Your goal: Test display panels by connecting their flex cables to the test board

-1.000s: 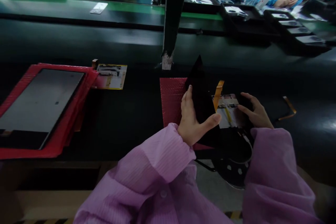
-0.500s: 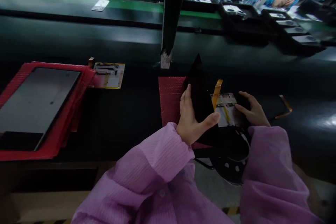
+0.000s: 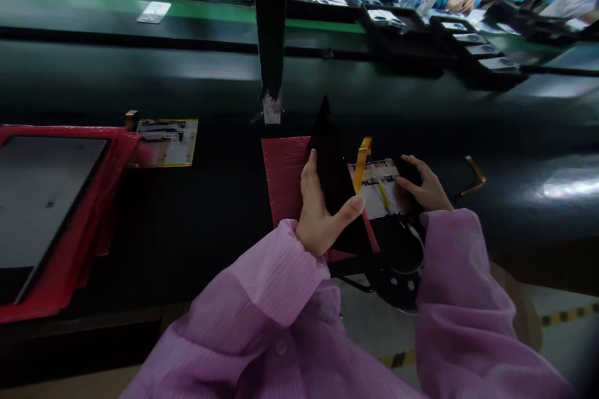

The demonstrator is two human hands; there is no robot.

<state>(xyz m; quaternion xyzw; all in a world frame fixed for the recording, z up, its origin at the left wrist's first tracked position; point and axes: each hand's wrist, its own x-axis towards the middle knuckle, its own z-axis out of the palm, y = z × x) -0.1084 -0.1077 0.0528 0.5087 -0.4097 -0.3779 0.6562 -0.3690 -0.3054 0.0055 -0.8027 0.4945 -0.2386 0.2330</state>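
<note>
A black screen panel [image 3: 339,193] stands tilted, with the fingers of my left hand [image 3: 322,212] on its left side and the thumb across the near right side. Behind it lies a red bubble-wrap sheet [image 3: 284,168]. An orange flex cable [image 3: 361,162] rises beside the screen panel, next to a light panel with circuit parts [image 3: 374,202] and a yellow strip. My right hand [image 3: 425,186] grips the right end of this light panel, thumb on its edge and fingers curved over a dark part. A white cable [image 3: 414,234] runs below it.
Left, a large grey display panel [image 3: 47,181] lies on red bubble-wrap bags [image 3: 100,199], beside a yellow-edged panel [image 3: 173,143]. A dark post [image 3: 270,31] stands ahead. A loose flex cable [image 3: 475,176] lies right. Across the bench are black trays [image 3: 407,43] and co-workers in blue sleeves.
The view has swung right, so the bench things sit further left. The black screen panel leans slightly differently, and more red wrap shows at its lower right. Both hands keep their places.
</note>
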